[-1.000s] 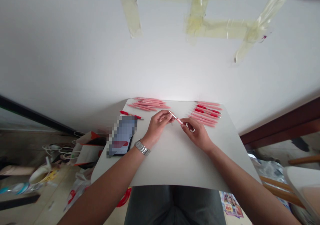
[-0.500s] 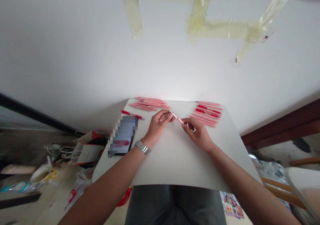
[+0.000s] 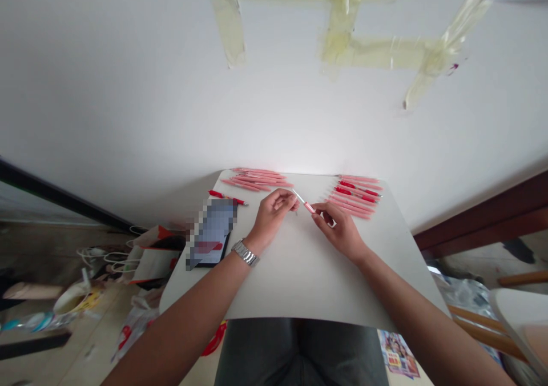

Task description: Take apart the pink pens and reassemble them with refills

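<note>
Pink-and-white pen (image 3: 309,206) — pinched in right fingers (image 3: 320,220)

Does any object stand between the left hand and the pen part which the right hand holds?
Nothing visible stands between the left hand and the pen part in the right hand; the pink pens and the right row lie farther back.

On the left wrist (image 3: 252,241) is worn a silver band (image 3: 245,253) of metal links; the trousers (image 3: 261,352) are dark grey.
</note>
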`<state>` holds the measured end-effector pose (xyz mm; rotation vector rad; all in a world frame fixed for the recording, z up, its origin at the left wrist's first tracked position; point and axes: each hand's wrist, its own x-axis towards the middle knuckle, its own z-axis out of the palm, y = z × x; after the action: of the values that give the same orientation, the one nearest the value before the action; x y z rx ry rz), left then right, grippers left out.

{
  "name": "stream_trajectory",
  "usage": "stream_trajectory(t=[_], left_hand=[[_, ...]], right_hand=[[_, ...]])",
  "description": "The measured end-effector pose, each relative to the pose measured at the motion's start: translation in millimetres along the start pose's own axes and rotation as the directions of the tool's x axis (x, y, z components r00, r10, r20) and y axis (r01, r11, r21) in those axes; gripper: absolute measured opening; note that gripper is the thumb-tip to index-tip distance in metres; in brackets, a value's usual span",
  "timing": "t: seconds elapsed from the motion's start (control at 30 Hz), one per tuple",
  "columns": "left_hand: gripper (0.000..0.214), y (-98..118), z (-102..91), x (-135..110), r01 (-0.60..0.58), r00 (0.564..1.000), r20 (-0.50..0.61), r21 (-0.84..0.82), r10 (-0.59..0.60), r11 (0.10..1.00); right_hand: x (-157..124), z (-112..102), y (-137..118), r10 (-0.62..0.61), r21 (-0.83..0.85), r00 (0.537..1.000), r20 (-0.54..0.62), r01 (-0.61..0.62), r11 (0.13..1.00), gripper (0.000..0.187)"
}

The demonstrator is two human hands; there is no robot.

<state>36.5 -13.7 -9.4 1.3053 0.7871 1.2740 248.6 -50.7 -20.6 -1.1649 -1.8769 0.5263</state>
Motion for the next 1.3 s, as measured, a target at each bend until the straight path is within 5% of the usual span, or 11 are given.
stream_trajectory(t=[1.3], left_hand=[[0.025,-2.1,-2.8,3.6,0.006,0.998,-0.066,-0.017,-0.007,1.000]], right_hand=[[1.8,-6.9,-5.7,0.052,0.005,0.992,-0.118,-0.052,0.999,0.028]])
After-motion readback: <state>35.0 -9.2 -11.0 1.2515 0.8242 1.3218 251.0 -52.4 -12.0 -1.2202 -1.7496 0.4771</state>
